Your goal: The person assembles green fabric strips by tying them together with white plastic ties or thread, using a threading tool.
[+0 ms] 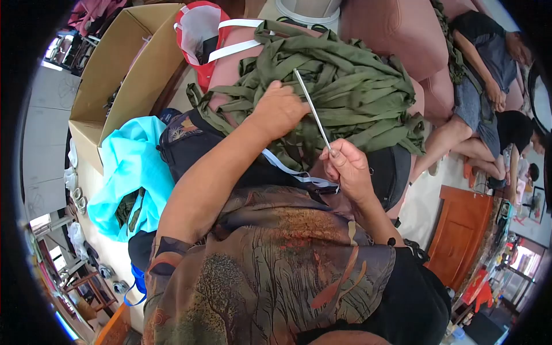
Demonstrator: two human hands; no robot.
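A thin silver metal rod [314,110] slants up and left from my right hand [348,170], whose thumb and fingers pinch its lower end. My left hand [280,110] rests over the pile of long dark green fabric strips [362,86], back of the hand up and fingers curled. Its thumb reaches the rod's middle or lies just behind it. What those curled fingers hold, if anything, is hidden. The strips lie heaped across my lap. A pale blue-white band [299,175] runs below my hands, over dark cloth.
At the left stand an open cardboard box [123,75] and a bright turquoise cloth or bag [129,172]. A red-and-white bag [201,34] sits at the top beside a pink padded seat [397,34]. Other people [483,75] sit at the right, near a wooden cabinet [460,236].
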